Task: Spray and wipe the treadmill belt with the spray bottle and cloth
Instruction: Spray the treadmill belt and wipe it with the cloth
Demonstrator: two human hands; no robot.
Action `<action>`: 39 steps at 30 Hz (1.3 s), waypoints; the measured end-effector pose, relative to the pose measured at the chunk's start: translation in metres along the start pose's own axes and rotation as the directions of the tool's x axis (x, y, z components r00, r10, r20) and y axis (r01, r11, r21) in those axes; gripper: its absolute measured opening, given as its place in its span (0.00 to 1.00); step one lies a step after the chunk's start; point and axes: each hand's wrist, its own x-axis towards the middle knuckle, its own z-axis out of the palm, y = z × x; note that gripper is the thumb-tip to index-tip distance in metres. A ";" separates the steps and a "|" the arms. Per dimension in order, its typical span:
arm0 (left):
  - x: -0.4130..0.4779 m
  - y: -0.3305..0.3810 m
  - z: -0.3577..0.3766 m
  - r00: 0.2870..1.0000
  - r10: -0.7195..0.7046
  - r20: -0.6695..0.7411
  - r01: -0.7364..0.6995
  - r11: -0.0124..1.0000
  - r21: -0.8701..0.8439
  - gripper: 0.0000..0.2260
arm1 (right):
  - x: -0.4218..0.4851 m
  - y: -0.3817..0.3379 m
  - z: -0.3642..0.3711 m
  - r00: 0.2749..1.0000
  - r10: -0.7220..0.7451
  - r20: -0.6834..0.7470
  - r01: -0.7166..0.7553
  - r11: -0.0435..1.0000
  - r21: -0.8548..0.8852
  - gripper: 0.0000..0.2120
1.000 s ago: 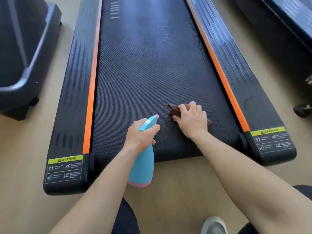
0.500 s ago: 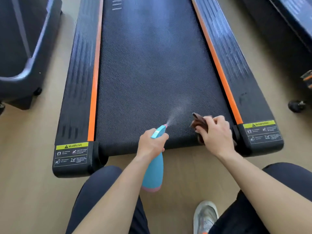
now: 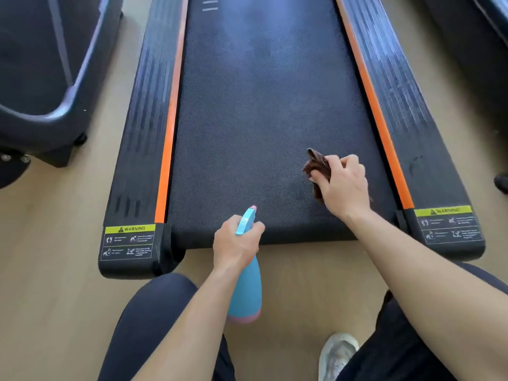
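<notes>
Gripping spray bottle (image 3: 245,292) in left hand (image 3: 237,244), right hand (image 3: 343,185) bunching cloth (image 3: 316,166) above treadmill belt (image 3: 258,119)

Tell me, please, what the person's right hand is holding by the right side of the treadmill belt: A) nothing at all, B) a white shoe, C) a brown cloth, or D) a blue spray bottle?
C: the right hand grips a bunched brown cloth at the right side of the belt, while the left hand holds the blue spray bottle.
</notes>
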 end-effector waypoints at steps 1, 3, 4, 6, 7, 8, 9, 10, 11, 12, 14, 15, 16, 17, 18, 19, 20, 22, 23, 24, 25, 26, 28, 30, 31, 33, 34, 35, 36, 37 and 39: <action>0.001 -0.002 -0.001 1.000 0.000 -0.006 0.000 1.000 -0.013 0.11 | 0.012 -0.003 0.006 1.000 -0.012 0.008 0.012 1.000 -0.005 0.19; 0.005 -0.007 -0.006 1.000 0.000 -0.030 -0.001 0.999 -0.035 0.10 | 0.039 -0.011 0.023 0.997 -0.043 0.060 0.045 0.998 -0.033 0.21; 0.008 -0.009 -0.010 0.999 0.001 -0.045 -0.003 0.999 -0.048 0.09 | 0.051 -0.015 0.033 0.995 -0.046 0.091 0.053 0.996 -0.067 0.21; 0.016 -0.009 -0.018 0.997 0.001 -0.071 -0.006 0.997 -0.076 0.07 | 0.063 -0.025 0.052 0.994 -0.032 0.105 0.050 0.984 -0.171 0.22; 0.021 -0.008 -0.023 0.997 0.000 -0.078 -0.006 0.996 -0.085 0.07 | 0.062 -0.030 0.060 0.996 -0.032 0.082 0.049 0.974 -0.220 0.21; 0.025 -0.008 -0.028 0.997 0.000 -0.081 -0.007 0.996 -0.088 0.08 | 0.053 -0.035 0.066 0.996 -0.060 0.058 0.074 0.962 -0.263 0.20; 0.030 -0.007 -0.032 0.996 0.002 -0.085 -0.010 0.996 -0.091 0.09 | 0.037 -0.040 0.071 0.991 -0.129 0.043 0.136 0.945 -0.299 0.19; 0.034 -0.006 -0.035 0.996 0.004 -0.090 -0.012 0.995 -0.096 0.09 | 0.015 -0.045 0.075 0.975 -0.219 0.043 0.222 0.923 -0.314 0.18; 0.037 -0.005 -0.038 0.995 0.005 -0.095 -0.015 0.994 -0.105 0.10 | -0.010 -0.049 0.080 0.948 -0.315 0.051 0.315 0.897 -0.311 0.18; 0.040 -0.003 -0.040 0.995 0.008 -0.102 -0.020 0.993 -0.116 0.10 | -0.034 -0.050 0.085 0.908 -0.411 0.084 0.417 0.858 -0.300 0.18; 0.045 0.000 -0.045 0.994 0.015 -0.110 -0.029 0.991 -0.131 0.10 | -0.055 -0.049 0.087 0.819 -0.562 0.116 0.572 0.780 -0.253 0.19; 0.048 0.001 -0.046 0.994 0.021 -0.108 -0.035 0.990 -0.133 0.11 | -0.047 -0.046 0.086 0.790 -0.601 0.123 0.612 0.758 -0.226 0.19; 0.050 0.001 -0.048 0.994 0.028 -0.104 -0.042 0.990 -0.136 0.11 | -0.031 -0.045 0.088 0.785 -0.609 0.113 0.617 0.752 -0.231 0.20; 0.052 0.001 -0.049 0.994 0.037 -0.101 -0.051 0.989 -0.139 0.11 | -0.013 -0.049 0.089 0.809 -0.578 0.109 0.585 0.772 -0.250 0.21; 0.055 0.001 -0.050 0.994 0.044 -0.096 -0.058 0.989 -0.138 0.12 | 0.011 -0.055 0.091 0.851 -0.520 0.075 0.520 0.813 -0.262 0.23; 0.057 0.001 -0.051 0.994 0.051 -0.093 -0.064 0.989 -0.136 0.12 | 0.037 -0.062 0.090 0.906 -0.418 0.070 0.420 0.867 -0.268 0.23; 0.059 0.001 -0.052 0.994 0.058 -0.092 -0.070 0.988 -0.136 0.12 | 0.060 -0.069 0.091 0.946 -0.312 0.090 0.324 0.907 -0.269 0.23; 0.061 -0.003 -0.055 0.992 0.068 -0.102 -0.083 0.986 -0.147 0.11 | 0.074 -0.077 0.096 0.970 -0.216 0.115 0.240 0.927 -0.289 0.22; 0.062 -0.005 -0.056 0.991 0.073 -0.108 -0.089 0.985 -0.146 0.11 | 0.066 -0.078 0.098 0.965 -0.242 0.097 0.261 0.911 -0.318 0.21; 0.062 -0.007 -0.058 0.991 0.073 -0.108 -0.089 0.985 -0.147 0.11 | 0.048 -0.076 0.098 0.948 -0.309 0.071 0.315 0.889 -0.333 0.21; 0.062 -0.008 -0.060 0.992 0.066 -0.108 -0.083 0.983 -0.161 0.12 | 0.023 -0.072 0.096 0.922 -0.383 0.063 0.381 0.865 -0.327 0.20; 0.062 -0.009 -0.062 0.993 0.050 -0.103 -0.068 0.981 -0.179 0.13 | -0.004 -0.066 0.095 0.886 -0.459 0.062 0.455 0.838 -0.303 0.20; 0.061 -0.008 -0.062 0.996 0.026 -0.091 -0.043 0.982 -0.183 0.12 | -0.043 -0.051 0.091 0.799 -0.593 0.103 0.598 0.763 -0.244 0.20; 0.059 -0.006 -0.060 0.996 0.028 -0.080 -0.040 0.987 -0.157 0.11 | -0.035 -0.044 0.087 0.736 -0.653 0.180 0.677 0.702 -0.220 0.22; 0.060 -0.006 -0.058 0.997 0.029 -0.076 -0.040 0.987 -0.152 0.11 | -0.018 -0.047 0.087 0.731 -0.655 0.192 0.683 0.694 -0.228 0.22; 0.063 -0.005 -0.056 0.997 0.026 -0.067 -0.036 0.989 -0.143 0.10 | 0.027 -0.065 0.094 0.813 -0.561 0.155 0.582 0.772 -0.256 0.24; 0.064 -0.006 -0.055 0.998 0.028 -0.064 -0.037 0.988 -0.148 0.11 | 0.051 -0.075 0.097 0.873 -0.464 0.153 0.488 0.828 -0.276 0.24; 0.066 -0.006 -0.054 0.997 0.030 -0.064 -0.040 0.987 -0.158 0.12 | 0.066 -0.082 0.101 0.914 -0.376 0.155 0.406 0.866 -0.292 0.24; 0.065 -0.006 -0.053 0.997 0.029 -0.067 -0.040 0.985 -0.169 0.14 | 0.069 -0.086 0.105 0.930 -0.338 0.145 0.367 0.880 -0.301 0.23; 0.066 -0.007 -0.052 0.997 0.031 -0.074 -0.044 0.984 -0.173 0.15 | 0.062 -0.088 0.108 0.930 -0.351 0.112 0.369 0.876 -0.311 0.22; 0.068 -0.006 -0.052 0.997 0.026 -0.078 -0.039 0.986 -0.164 0.13 | 0.019 -0.082 0.107 0.882 -0.468 0.058 0.462 0.832 -0.307 0.21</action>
